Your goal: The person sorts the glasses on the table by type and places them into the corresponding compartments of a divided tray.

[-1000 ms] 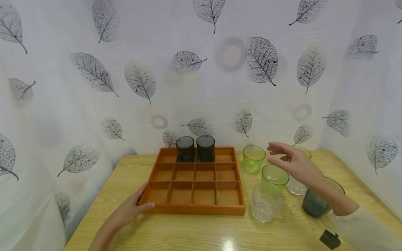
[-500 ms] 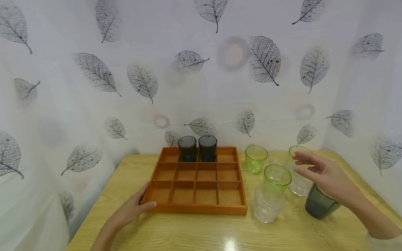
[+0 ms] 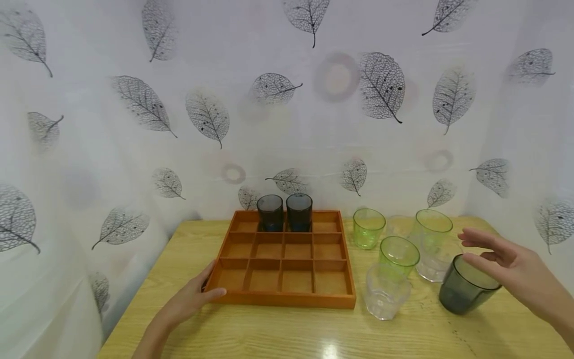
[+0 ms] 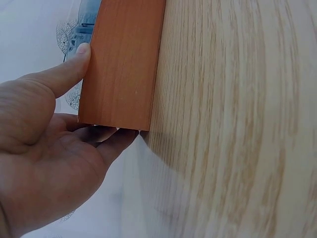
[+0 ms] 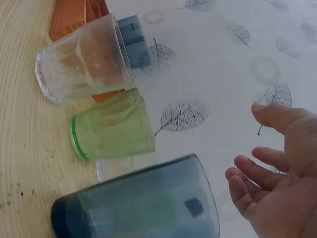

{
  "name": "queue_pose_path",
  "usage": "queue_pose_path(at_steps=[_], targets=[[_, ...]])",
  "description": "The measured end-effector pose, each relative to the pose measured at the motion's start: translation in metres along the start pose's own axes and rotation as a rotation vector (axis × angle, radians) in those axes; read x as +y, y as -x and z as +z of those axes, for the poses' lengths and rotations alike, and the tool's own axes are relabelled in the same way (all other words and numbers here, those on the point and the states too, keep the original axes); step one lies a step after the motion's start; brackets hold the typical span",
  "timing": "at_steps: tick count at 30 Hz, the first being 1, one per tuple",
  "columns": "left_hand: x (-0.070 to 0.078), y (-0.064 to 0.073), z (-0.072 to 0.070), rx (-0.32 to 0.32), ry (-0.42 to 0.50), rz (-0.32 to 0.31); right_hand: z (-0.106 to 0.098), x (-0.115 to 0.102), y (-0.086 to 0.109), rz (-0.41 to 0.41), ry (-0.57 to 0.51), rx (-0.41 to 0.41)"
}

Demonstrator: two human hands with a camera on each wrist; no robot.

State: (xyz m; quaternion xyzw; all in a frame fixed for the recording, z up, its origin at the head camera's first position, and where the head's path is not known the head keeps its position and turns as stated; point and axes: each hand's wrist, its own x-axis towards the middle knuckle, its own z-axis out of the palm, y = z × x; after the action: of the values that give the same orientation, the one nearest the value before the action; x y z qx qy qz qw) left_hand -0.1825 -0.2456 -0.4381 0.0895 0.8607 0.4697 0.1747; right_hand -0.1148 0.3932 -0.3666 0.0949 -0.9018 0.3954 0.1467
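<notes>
My left hand (image 3: 185,300) holds the front left corner of a wooden divided tray (image 3: 287,298). In the left wrist view its thumb (image 4: 74,69) lies at the tray's upper edge, the other fingers against the end. Two dark glasses (image 3: 271,213) stand in the tray's back row, in the middle compartments. My right hand (image 3: 520,267) hovers just right of a dark grey glass (image 3: 466,289), thumb and fingers apart, holding nothing. That grey glass (image 5: 138,203) is nearest the hand in the right wrist view, apparently without contact.
Left of the grey glass stand green glasses (image 3: 368,229) and clear glasses (image 3: 384,299), close together and partly overlapping in view. Another green-rimmed glass (image 3: 432,227) is behind. A leaf-print curtain (image 3: 287,124) hangs behind the wooden table (image 3: 251,334).
My right hand has moved right and toward me, from above the green glasses to beside the dark grey glass. The left hand stays at the tray's corner.
</notes>
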Motion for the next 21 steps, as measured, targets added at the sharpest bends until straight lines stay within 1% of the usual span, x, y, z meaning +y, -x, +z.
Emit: queue_pose_path(at_steps=[4,9,12,14,18,21], targets=[[0.001,0.0,0.0,0.006,-0.011,0.001,-0.005,0.011,0.012,0.033,0.013,0.045],[0.001,-0.001,0.0,0.007,-0.02,-0.002,-0.006,0.025,0.024,0.09,-0.013,0.092],[0.001,-0.001,0.0,0.01,-0.014,-0.001,-0.005,0.035,0.028,0.1,-0.031,0.102],[0.0,-0.002,0.0,0.015,-0.011,-0.006,-0.004,0.04,0.032,0.13,-0.011,0.077],[-0.001,-0.002,0.001,0.019,-0.012,-0.009,-0.002,0.049,0.036,0.161,0.016,0.003],[-0.002,-0.002,0.001,0.014,-0.014,-0.007,0.001,0.052,0.037,0.149,0.015,-0.037]])
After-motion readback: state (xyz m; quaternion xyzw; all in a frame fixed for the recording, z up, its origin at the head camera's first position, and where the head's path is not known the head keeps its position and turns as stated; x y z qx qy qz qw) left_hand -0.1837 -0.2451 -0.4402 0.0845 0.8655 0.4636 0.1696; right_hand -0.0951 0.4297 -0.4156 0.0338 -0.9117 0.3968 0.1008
